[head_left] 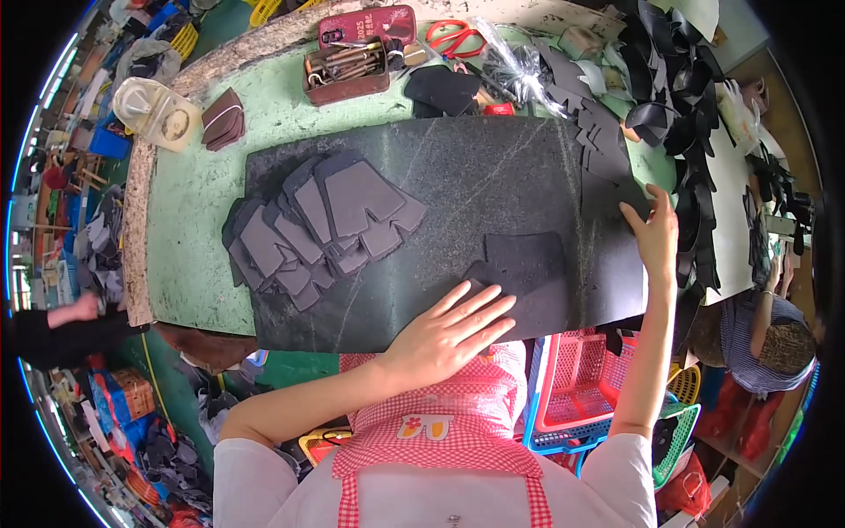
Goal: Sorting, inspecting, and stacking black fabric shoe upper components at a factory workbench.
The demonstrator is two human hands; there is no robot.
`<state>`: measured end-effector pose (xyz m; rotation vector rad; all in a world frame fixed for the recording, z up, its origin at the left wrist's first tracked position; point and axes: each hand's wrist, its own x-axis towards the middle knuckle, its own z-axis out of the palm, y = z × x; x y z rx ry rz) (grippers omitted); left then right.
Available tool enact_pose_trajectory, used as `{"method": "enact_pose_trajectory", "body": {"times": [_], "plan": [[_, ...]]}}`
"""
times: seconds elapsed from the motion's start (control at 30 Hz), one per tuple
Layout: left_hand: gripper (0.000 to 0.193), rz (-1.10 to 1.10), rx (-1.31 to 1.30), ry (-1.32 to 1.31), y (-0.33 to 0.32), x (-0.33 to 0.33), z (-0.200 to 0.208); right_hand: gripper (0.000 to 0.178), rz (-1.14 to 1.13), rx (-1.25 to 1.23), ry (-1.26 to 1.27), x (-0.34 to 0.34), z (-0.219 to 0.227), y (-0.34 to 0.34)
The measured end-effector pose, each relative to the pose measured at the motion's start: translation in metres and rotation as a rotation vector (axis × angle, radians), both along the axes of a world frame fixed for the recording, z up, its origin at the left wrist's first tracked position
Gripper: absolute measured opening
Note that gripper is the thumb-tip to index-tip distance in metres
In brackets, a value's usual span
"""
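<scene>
My left hand (451, 331) lies flat with its fingers stretched out at the near edge of a black mat (458, 189). Under and just beyond its fingertips are a few dark, flat cut pieces (526, 262). At the mat's right edge, my right hand (658, 242) has thumb and forefinger apart, close to the end of an overlapping row of dark grey pieces (603, 158). Whether its fingertips touch that row I cannot tell. A fanned pile of grey notched pieces (359, 195) rests on the left half of the mat.
Along the back of the green table stand a red tin of tools (348, 77), orange-handled scissors (454, 39) and a clear plastic container (157, 114). Black curved pieces (697, 198) hang thickly at the right. Plastic baskets (576, 387) sit below. Another person's arm (70, 315) shows at far left.
</scene>
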<state>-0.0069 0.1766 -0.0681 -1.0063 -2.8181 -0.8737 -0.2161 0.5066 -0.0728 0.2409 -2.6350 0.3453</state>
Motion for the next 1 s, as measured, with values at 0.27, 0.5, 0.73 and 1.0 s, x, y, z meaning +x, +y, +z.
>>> {"method": "enact_pose_trajectory", "body": {"times": [0.27,0.5,0.73,1.0], "plan": [[0.043,0.176,0.491,0.044,-0.044,-0.013,0.040,0.029,0.183,-1.100,-0.853,0.049,0.053,-0.077],[0.046,0.103,0.041,0.130,-0.036,-0.051,0.046,0.025,0.167,-0.964,-0.927,0.058,0.066,-0.092],[0.046,0.235,-0.066,0.169,-0.010,-0.038,0.015,0.030,0.299,-1.255,-0.971,0.067,0.064,-0.066],[0.018,0.443,0.432,-0.370,-0.019,-0.052,0.043,0.017,0.398,-1.072,-1.195,0.090,0.057,-0.123]]}}
